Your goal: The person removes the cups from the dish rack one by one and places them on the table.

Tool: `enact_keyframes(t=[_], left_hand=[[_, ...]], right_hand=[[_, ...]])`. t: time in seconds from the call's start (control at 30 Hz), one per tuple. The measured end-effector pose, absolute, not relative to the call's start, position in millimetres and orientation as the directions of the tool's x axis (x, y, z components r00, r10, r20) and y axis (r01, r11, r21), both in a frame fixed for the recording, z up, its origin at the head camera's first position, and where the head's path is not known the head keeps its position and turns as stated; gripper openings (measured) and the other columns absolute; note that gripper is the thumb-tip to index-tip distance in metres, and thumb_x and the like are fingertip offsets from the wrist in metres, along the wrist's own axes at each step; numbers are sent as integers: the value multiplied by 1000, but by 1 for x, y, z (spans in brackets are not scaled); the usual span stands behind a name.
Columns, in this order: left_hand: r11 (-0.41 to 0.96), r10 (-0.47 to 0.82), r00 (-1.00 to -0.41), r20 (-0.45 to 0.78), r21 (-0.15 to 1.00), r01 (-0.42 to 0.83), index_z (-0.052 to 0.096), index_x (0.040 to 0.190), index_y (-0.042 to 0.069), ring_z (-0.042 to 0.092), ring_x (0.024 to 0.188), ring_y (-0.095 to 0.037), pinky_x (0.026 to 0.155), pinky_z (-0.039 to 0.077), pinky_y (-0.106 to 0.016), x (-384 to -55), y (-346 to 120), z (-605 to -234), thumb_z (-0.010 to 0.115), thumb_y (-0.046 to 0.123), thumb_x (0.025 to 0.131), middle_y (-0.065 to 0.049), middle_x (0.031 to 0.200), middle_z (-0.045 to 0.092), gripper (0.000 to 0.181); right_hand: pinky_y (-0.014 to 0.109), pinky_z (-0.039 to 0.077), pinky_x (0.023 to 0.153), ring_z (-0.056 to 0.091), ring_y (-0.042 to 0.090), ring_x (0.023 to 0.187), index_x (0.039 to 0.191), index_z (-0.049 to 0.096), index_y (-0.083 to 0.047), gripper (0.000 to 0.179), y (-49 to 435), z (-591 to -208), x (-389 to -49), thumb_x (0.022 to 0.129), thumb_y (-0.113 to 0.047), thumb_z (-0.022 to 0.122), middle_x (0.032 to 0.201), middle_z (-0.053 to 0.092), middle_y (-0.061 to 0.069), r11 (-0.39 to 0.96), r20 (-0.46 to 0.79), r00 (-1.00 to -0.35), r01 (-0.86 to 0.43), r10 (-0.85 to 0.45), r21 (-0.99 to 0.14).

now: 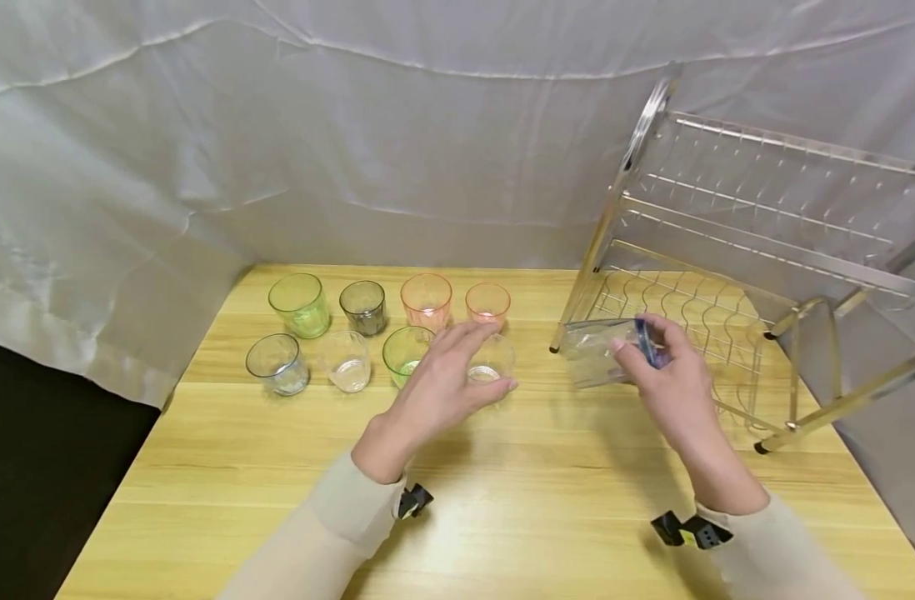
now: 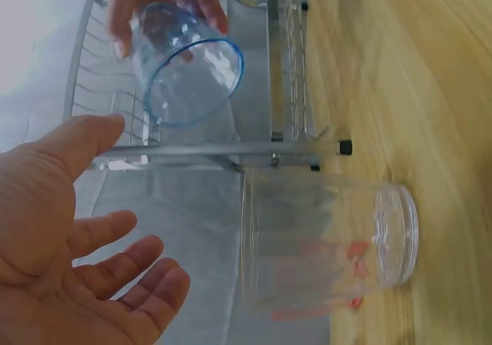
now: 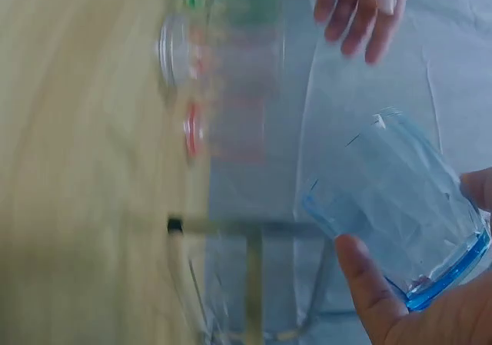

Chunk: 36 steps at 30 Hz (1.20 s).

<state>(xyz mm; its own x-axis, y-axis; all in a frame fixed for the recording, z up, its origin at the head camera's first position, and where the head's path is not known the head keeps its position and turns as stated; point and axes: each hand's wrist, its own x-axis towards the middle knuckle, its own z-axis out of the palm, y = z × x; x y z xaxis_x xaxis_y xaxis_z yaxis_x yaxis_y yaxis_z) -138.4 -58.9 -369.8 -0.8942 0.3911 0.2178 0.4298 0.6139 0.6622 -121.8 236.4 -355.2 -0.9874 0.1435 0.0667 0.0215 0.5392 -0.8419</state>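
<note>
My right hand grips a blue-tinted drinking glass by its base end. The glass is held up off the table, tipped on its side with its mouth toward the left hand, as the left wrist view shows. My left hand hovers with thumb and fingers spread and nothing between them. Closest to it stands an upright clear glass, seemingly apart from the fingers. A green-rimmed glass is partly hidden behind that hand. A small pink glass stands just beyond.
Further left, upright glasses stand in two rows: green, dark grey, orange-pink, bluish and clear. On the right is a metal dish rack with wire shelves. Grey cloth hangs behind the wooden table.
</note>
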Motion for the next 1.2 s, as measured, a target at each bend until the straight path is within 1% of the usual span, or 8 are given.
enact_keyframes(t=[0.1,0.23,0.43,0.67,0.83,1.0,1.1,1.2], left_hand=[[603,403,-891,210,671,431,47,159,17,43,151,-27,124,39,-51,-134,-56,-370,83,45,91,-2,161,48,82],[595,417,-892,175,689,414,40,163,19,39,154,-28,125,37,-53,-129,-52,-370,83,50,88,-5,166,40,92],[557,466,-864,189,696,452,32,165,22,43,150,-29,122,42,-53,-121,-46,-373,86,50,86,-7,167,38,100],[505,495,-829,259,691,517,34,163,17,58,136,-29,111,54,-44,-114,-44,-375,88,38,87,-10,163,43,96],[508,484,-831,275,685,523,36,162,14,52,143,-26,117,49,-43,-109,-46,-372,89,32,86,-9,162,44,95],[550,467,-853,232,679,486,36,161,14,46,149,-25,123,42,-44,-104,-51,-364,89,34,84,-7,163,46,96],[587,482,-853,200,649,484,41,159,15,47,146,-26,121,44,-45,-99,-55,-360,89,36,83,-4,161,48,93],[621,515,-836,188,591,515,45,158,16,49,142,-27,117,49,-45,-94,-61,-359,90,36,83,-4,160,50,91]], right_hand=[[20,62,80,67,17,104,155,43,-1,64,224,-360,-117,105,-34,67,129,61,14,369,27,-995,11,97,-929],[28,66,81,72,11,90,147,43,6,52,208,-367,-113,108,-21,62,116,62,3,128,-20,-1000,23,23,-992],[34,66,86,73,14,95,139,47,5,36,193,-377,-107,111,-18,51,115,65,5,-82,-56,-993,64,-102,-995],[37,65,91,74,15,98,126,60,-7,23,187,-386,-103,113,-21,48,113,70,4,-251,-59,-967,123,-247,-960],[38,63,95,74,19,104,136,56,-2,32,185,-389,-102,113,-23,48,118,70,6,-224,-100,-955,166,-278,-960],[32,63,95,68,14,112,153,44,4,52,187,-391,-100,112,-29,51,135,60,12,-57,-132,-968,147,-213,-987],[29,62,95,66,11,118,153,45,5,55,190,-392,-99,112,-30,52,147,55,19,45,-121,-981,115,-154,-992],[29,62,97,65,17,124,152,46,6,54,195,-393,-100,112,-29,54,152,53,24,170,-72,-992,54,-101,-984]])
